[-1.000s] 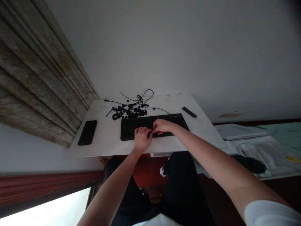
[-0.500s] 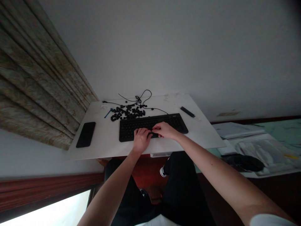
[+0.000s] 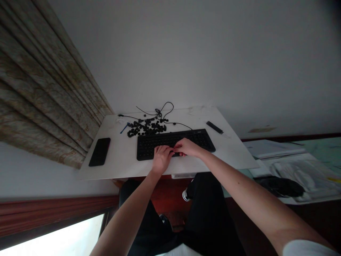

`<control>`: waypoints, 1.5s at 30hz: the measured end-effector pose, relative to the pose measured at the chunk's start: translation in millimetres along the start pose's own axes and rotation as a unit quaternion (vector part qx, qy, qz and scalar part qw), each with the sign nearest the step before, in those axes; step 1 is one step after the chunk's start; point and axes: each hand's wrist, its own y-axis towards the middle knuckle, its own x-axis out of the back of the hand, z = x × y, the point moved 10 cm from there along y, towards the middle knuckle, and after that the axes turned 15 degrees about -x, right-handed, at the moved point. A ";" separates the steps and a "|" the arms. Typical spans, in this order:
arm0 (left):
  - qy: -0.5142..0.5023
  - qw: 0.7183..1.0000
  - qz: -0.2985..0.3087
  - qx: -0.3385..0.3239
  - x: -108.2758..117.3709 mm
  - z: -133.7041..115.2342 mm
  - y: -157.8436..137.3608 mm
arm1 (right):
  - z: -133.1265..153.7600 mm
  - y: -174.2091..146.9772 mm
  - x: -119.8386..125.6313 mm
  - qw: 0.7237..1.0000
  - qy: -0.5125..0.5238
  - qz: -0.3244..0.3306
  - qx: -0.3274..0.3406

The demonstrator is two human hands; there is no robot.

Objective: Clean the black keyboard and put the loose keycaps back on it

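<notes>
A black keyboard lies along the front half of the white table. Above its lower middle, my left hand is closed, with thumb and fingers drawn together at the tips. Fingertips of my right hand meet them in a pinch from the other side. Whatever sits between the fingertips is hidden or too small to name. Behind the keyboard's left half, loose black keycaps are heaped on the tabletop. A slim blue tool rests left of that heap.
A black phone lies on the table's left side. The keyboard's cable is bundled at the back. A dark flat strip lies back right. Papers and a black pouch occupy the surface to the right.
My left fingertips have shifted slightly closer to the right ones, and the gap between them has closed. The whole view has moved a little; other things stay where they were.
</notes>
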 end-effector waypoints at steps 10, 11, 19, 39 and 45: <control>0.004 0.996 -0.041 0.074 10.6 11.8 -2.6 | -6.9 8.9 12.9 0.999 -0.001 -0.033 -0.012; 0.005 0.996 -0.040 0.077 10.7 12.5 -2.7 | -6.9 9.7 12.8 0.999 -0.002 -0.031 -0.011; -0.002 0.996 -0.038 0.082 7.8 16.3 -3.6 | -5.8 7.6 23.1 0.997 -0.050 -0.052 -0.011; -0.006 0.996 -0.030 0.086 6.6 16.2 -2.8 | -8.2 8.6 19.0 0.995 -0.083 -0.053 -0.023; -0.006 0.996 -0.027 0.087 7.4 15.4 -2.6 | -8.2 12.5 20.6 0.994 -0.089 -0.055 -0.036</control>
